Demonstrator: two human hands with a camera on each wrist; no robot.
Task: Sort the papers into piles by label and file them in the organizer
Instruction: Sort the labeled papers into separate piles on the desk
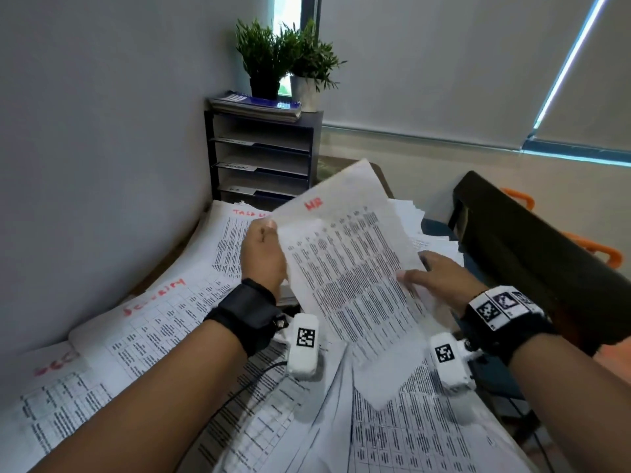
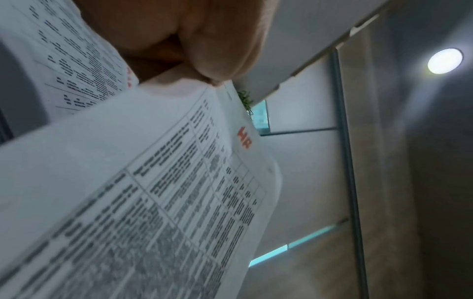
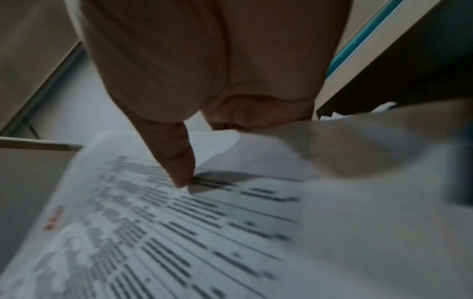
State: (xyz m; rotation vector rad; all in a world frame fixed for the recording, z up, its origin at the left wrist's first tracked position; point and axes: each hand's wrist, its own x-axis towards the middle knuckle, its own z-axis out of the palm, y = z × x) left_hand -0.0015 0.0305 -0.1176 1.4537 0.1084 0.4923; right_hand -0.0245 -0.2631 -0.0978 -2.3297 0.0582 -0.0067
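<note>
Between both hands, left hand (image 1: 262,255) thumb and fingers pinch the HR sheet's (image 1: 348,278) left edge; right hand (image 1: 440,278) thumb clamps its right edge, fingers under; sheet held tilted above loose papers (image 1: 420,435) on the desk, Security pile (image 1: 153,322) left, organizer (image 1: 263,158) behind against the wall, potted plants (image 1: 286,59) on top
</note>
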